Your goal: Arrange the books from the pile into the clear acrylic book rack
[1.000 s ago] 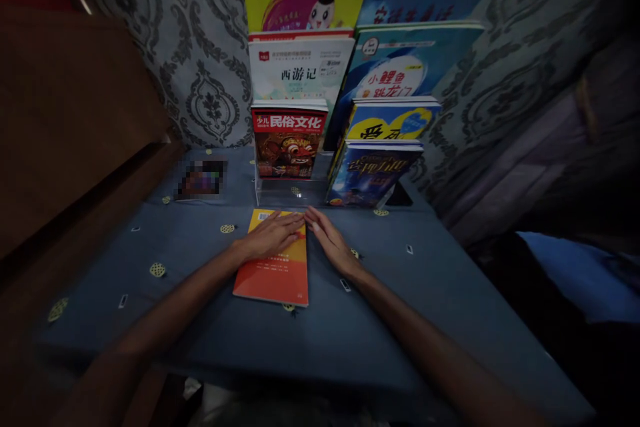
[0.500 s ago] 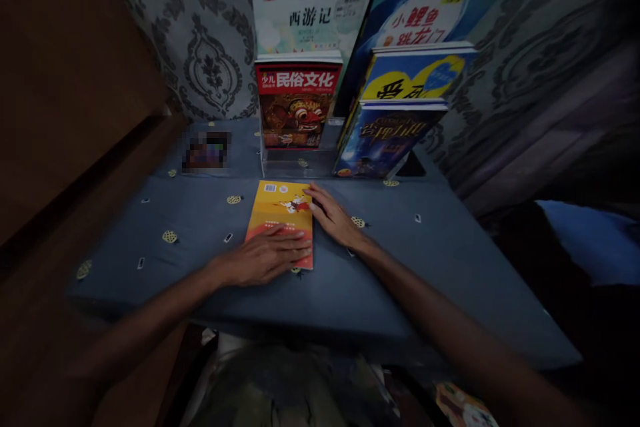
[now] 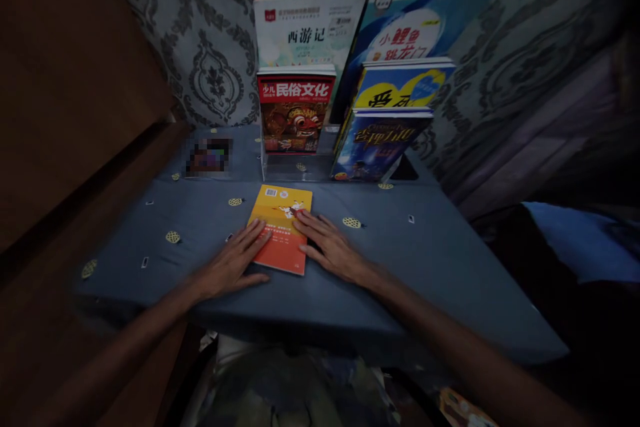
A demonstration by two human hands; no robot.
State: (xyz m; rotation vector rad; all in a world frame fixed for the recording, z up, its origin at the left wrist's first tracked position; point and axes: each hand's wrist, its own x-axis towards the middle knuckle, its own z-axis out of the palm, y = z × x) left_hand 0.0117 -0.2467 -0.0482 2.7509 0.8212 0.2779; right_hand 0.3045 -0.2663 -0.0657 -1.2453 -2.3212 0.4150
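Observation:
A yellow-to-orange book [image 3: 283,252] lies flat on the blue tablecloth [image 3: 390,260], its barcode corner at the far left. My left hand [image 3: 233,260] rests at the book's left side, fingertips on the cover and thumb stretched out towards me. On the right side, my right hand [image 3: 330,247] lies with its fingers over the book's edge and its thumb near that edge. Both hands are open, fingers extended, and neither grips the book. Behind the book stands a clear display rack [image 3: 295,167] with several upright books.
The rack holds a red-topped book [image 3: 295,117] on the left and a dark blue book [image 3: 383,147] on the right, with larger ones behind. A blurred-out item [image 3: 209,157] lies at the table's back left. Brown wooden furniture [image 3: 75,80] borders the left side.
My left hand has drawn back left from across the cover to the book's left side. My right hand has shifted from the upper right corner down and inward onto the right edge.

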